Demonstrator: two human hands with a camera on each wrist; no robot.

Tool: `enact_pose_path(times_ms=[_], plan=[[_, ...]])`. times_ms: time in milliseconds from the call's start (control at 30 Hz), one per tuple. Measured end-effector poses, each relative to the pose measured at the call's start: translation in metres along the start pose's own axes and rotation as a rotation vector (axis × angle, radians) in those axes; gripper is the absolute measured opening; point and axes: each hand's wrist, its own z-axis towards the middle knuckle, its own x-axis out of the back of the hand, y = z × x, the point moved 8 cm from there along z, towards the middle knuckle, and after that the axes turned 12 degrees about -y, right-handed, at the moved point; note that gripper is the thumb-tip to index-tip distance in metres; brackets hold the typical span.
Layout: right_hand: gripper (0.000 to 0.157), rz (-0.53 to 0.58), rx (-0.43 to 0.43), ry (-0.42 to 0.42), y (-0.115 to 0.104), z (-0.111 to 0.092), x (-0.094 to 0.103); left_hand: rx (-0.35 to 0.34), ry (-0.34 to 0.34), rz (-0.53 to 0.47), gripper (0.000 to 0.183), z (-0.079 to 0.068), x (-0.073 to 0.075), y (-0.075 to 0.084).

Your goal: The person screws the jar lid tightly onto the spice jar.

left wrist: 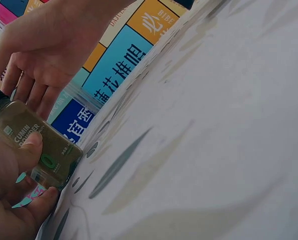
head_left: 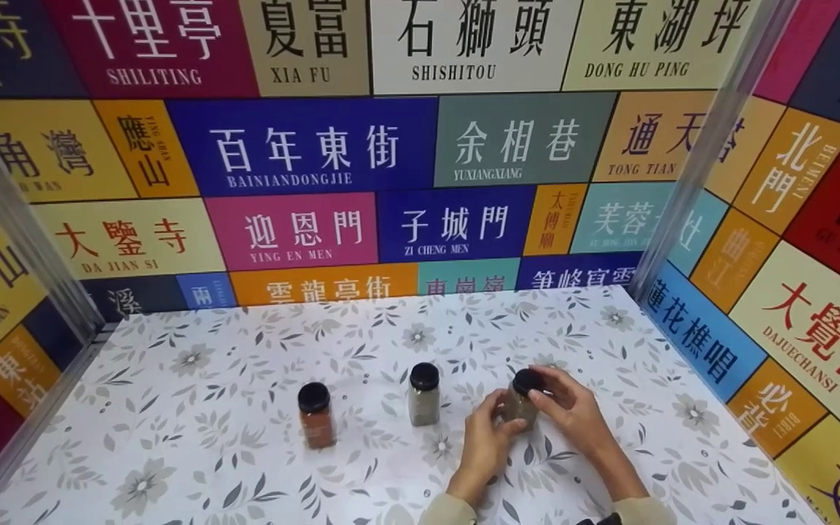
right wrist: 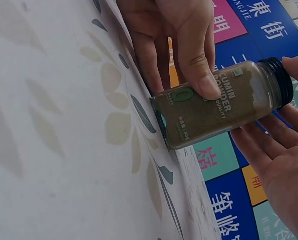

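A clear jar of brown powder labelled cumin powder (right wrist: 244,97) stands upright on the table, right of centre in the head view. My left hand (head_left: 484,443) grips its lower body, with the thumb (left wrist: 32,145) pressed across the label. At the top, my right hand (head_left: 579,414) holds the black lid (head_left: 529,380) between thumb and fingers. The lid is on the jar. To the left stands a jar of grey-green powder (head_left: 424,405) with a black lid. Farther left is a jar of orange-red powder (head_left: 317,429), also black-lidded. Neither hand touches those two.
The jars share a white table (head_left: 230,474) with a grey floral pattern. Walls of coloured panels (head_left: 303,146) with large characters rise behind it and at both sides. Metal posts (head_left: 697,153) mark the corners.
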Motion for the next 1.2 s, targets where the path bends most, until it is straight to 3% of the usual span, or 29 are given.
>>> enact_pose_path(times_ms=[333, 900, 1200], plan=[[0.043, -0.009, -0.052, 0.014, 0.0064, 0.0003, 0.0021, 0.041, 0.006, -0.018, 0.045, 0.0003, -0.0001, -0.0033], [0.042, 0.004, -0.030, 0.001, 0.0066, -0.0011, 0.0013, 0.055, -0.021, 0.021, 0.048, 0.0008, 0.0003, -0.0015], [0.037, 0.009, -0.030, 0.025, 0.0055, -0.0007, 0.0019, 0.062, -0.002, 0.009, 0.045, 0.0009, -0.0002, -0.0010]])
